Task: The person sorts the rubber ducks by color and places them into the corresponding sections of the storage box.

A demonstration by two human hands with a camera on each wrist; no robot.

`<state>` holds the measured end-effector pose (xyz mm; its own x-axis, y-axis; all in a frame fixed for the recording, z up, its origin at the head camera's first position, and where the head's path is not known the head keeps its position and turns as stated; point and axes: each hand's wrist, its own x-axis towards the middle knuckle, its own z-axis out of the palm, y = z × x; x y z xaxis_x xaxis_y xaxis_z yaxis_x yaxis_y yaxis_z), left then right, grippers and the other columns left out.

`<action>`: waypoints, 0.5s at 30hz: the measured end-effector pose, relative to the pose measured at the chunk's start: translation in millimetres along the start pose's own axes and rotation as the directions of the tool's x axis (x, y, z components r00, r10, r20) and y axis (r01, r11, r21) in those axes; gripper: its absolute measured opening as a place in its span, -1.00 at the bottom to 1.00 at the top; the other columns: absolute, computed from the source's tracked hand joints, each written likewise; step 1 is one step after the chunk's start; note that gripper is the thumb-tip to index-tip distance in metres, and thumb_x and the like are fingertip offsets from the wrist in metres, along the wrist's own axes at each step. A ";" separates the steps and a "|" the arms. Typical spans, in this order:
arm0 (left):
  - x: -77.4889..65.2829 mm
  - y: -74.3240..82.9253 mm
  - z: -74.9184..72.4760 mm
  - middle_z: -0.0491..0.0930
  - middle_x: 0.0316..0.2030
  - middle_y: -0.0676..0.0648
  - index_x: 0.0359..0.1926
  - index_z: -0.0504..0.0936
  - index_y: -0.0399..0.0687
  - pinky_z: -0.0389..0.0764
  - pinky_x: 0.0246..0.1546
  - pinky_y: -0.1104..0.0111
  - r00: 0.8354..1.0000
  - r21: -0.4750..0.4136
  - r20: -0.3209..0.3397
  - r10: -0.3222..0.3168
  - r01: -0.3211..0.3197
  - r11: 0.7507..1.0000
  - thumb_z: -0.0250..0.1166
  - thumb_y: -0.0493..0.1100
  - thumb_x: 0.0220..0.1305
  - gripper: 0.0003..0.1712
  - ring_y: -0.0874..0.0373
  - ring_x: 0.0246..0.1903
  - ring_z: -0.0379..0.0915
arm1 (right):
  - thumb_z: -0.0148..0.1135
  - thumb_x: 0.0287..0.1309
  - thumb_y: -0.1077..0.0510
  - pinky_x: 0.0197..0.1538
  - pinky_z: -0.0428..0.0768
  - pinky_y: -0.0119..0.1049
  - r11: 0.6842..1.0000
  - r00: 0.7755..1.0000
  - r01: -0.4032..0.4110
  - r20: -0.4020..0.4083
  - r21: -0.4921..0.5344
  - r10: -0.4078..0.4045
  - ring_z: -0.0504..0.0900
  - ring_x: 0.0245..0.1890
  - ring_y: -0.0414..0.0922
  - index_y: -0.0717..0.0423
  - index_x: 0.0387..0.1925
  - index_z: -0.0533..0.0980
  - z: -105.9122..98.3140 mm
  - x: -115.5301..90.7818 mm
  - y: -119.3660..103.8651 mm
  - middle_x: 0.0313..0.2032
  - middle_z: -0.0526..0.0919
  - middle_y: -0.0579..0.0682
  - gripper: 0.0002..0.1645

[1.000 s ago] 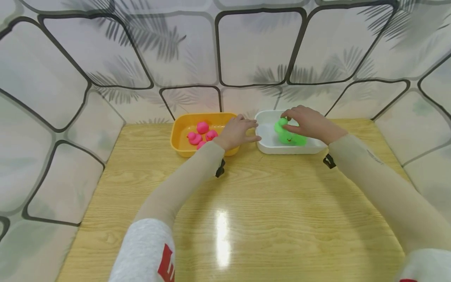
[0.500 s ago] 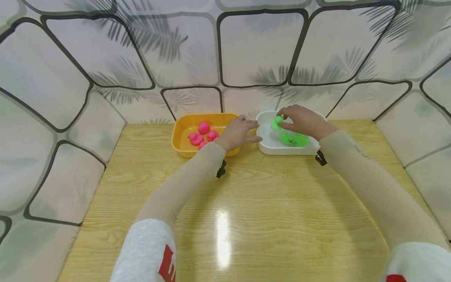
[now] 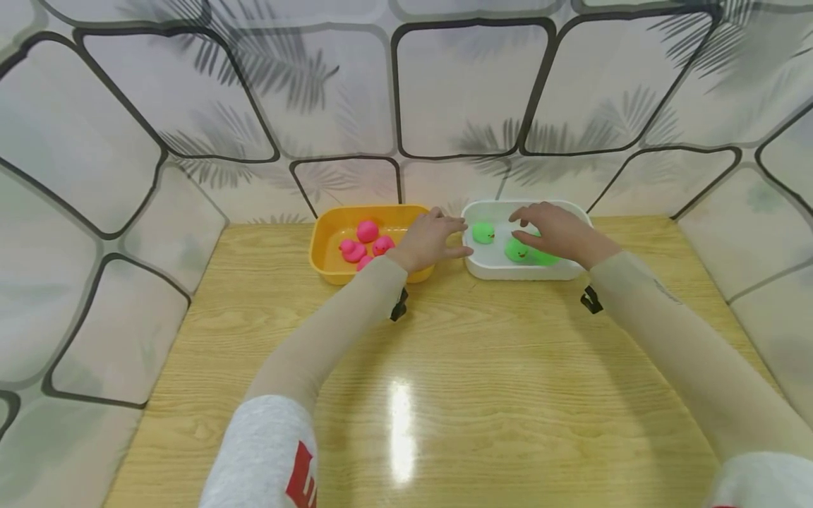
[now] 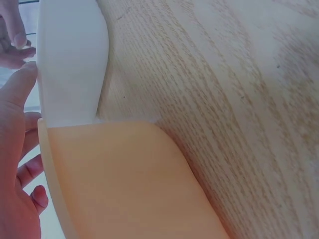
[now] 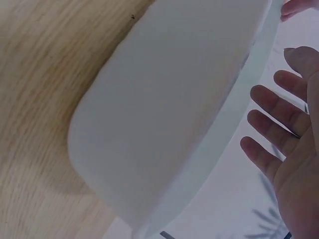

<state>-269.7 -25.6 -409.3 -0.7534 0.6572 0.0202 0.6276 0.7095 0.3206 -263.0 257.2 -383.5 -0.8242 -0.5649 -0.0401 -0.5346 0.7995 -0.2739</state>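
My right hand hovers over the white tub, fingers spread and holding nothing; the right wrist view shows the same hand beyond the rim. A green rubber duck sits at the tub's left end. Near the middle lies a second green duck, and more green beside it is partly covered by my right hand. My left hand reaches across the right end of the yellow-orange tub, its fingertips right at the white tub's left rim. Several pink rubber ducks are in the yellow-orange tub.
Both tubs stand side by side at the back of the wooden table. Close behind them rises a pale patterned backdrop, which also flanks the table on both sides.
My right hand carried a green duck from the tub's middle to its left end, let it go and drew back to the right. My left hand has stayed in place.
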 end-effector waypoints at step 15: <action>-3.2 1.6 -1.0 0.43 0.46 -0.02 0.43 0.53 0.01 0.38 0.27 0.16 1.000 0.054 0.002 0.001 -0.001 0.999 0.27 0.28 0.45 -0.29 0.00 0.29 0.33 | 0.34 0.36 0.21 0.13 0.52 0.19 0.997 0.973 0.073 -0.218 -0.016 -0.075 0.61 -0.01 0.25 0.30 0.08 0.61 22.9 -43.8 -6.1 -0.06 0.69 0.25 -0.67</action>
<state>-266.4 -26.8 -407.9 -0.7526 0.6582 0.0185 0.6378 0.7218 0.2686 -219.4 272.4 -402.1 -0.8028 -0.5648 0.1912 -0.5963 0.7592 -0.2609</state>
